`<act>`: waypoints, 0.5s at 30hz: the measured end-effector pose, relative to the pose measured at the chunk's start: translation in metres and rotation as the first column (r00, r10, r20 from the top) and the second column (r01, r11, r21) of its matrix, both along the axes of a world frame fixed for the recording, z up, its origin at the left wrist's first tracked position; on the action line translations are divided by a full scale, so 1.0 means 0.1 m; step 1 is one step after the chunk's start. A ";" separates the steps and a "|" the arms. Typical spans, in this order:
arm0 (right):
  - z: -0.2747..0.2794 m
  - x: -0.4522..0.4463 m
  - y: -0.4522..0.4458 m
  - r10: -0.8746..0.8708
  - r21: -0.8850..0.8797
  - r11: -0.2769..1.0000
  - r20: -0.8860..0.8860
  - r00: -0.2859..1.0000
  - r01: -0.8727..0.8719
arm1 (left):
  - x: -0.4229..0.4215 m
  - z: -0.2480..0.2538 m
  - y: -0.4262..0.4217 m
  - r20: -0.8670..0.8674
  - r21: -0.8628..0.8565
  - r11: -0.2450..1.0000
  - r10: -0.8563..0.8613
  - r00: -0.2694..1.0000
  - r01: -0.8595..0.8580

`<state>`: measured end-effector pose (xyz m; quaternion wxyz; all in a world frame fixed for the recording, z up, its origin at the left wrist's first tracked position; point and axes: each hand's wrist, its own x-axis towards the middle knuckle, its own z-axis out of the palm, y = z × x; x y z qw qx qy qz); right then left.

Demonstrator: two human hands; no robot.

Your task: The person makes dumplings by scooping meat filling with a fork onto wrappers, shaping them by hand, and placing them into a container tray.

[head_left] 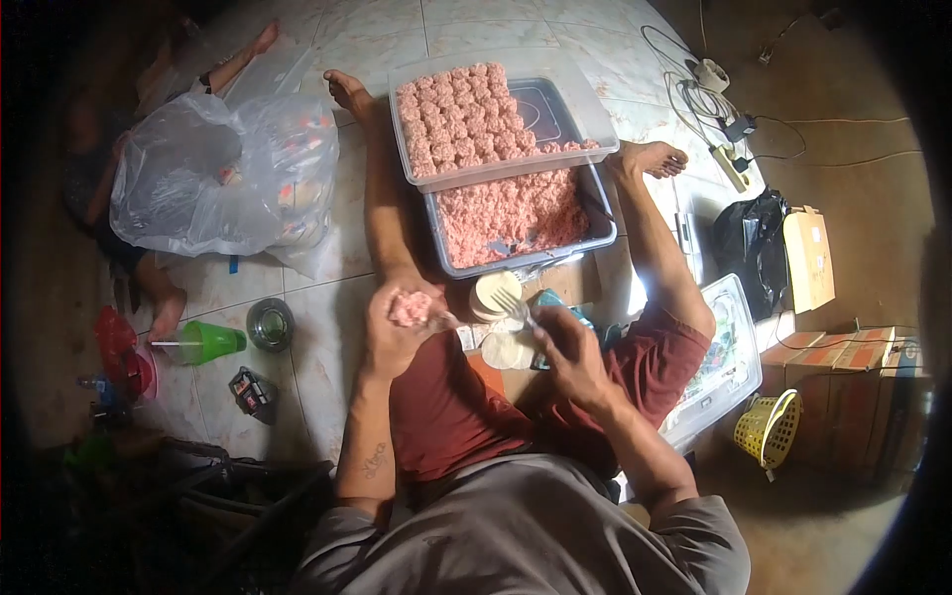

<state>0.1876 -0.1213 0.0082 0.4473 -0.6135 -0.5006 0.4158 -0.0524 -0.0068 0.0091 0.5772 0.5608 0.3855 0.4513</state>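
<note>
My left hand (pixel 390 342) is cupped, fingers curled around a lump of pink minced meat (pixel 410 308). A metal fork (pixel 513 305) is gripped in my right hand (pixel 572 349), its tines pointing up and left. Behind those tines lies a stack of pale round wrappers (pixel 488 297); more wrappers (pixel 508 350) sit just below it. Ahead of my hands, a blue-grey tub (pixel 607 236) holds loose minced meat (pixel 511 218). Across its far part rests a clear plastic tray (pixel 585 94) with rows of shaped meat portions (pixel 456 114).
A clear plastic bag (pixel 178 188) is at the left, with another person's leg beside it. Nearer lie a green cup (pixel 213 339) and a metal bowl (pixel 270 324). To the right are cables (pixel 694 109), a black bag (pixel 751 243), a lidded box (pixel 729 347) and a yellow basket (pixel 767 428).
</note>
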 end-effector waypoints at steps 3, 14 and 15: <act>0.13 0.21 0.47 0.068 0.078 0.992 0.336 0.939 -0.100 | -0.22 -0.13 -0.05 -0.064 -0.051 0.998 -0.039 0.997 0.035; -0.77 0.08 2.01 0.260 -0.056 0.883 0.886 0.384 -0.467 | -0.18 -0.22 -0.27 -0.370 0.069 0.997 0.009 0.929 0.018; -0.74 0.05 1.95 0.211 0.031 0.865 0.883 0.419 -0.501 | -0.18 -0.25 -0.26 -0.373 0.066 0.998 0.006 0.928 0.020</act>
